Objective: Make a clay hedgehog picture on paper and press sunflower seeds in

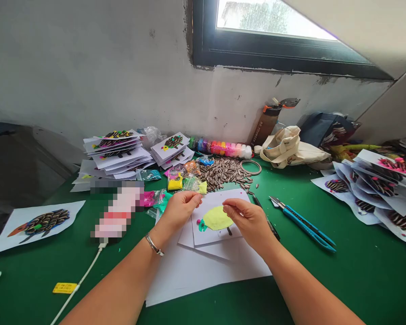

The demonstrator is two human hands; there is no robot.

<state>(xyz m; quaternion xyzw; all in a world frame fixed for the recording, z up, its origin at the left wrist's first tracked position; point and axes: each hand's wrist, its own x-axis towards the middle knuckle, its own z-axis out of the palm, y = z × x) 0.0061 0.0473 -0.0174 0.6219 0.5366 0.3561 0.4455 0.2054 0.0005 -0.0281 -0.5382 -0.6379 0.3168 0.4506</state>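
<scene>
A white card [203, 237] lies on larger white sheets [203, 275], bearing a flat yellow-green clay oval [218, 218] with a teal clay head [202, 226] at its left and a short dark leg below. My left hand [180, 208] is above the card's upper left, thumb and fingertips pinched together; what they hold, if anything, is too small to make out. Over the oval's right end is my right hand [246, 219], its thumb and fingers also pressed together, their contents hidden.
Behind the card are a heap of striped seeds [219, 171], bagged clay [175, 181] and a tape ring [251, 167]. A blue cutter [304, 225] lies right. Stacked seed pictures [118, 155] stand back left, others [375, 185] at right. A pixelated object [120, 212] has a white cable.
</scene>
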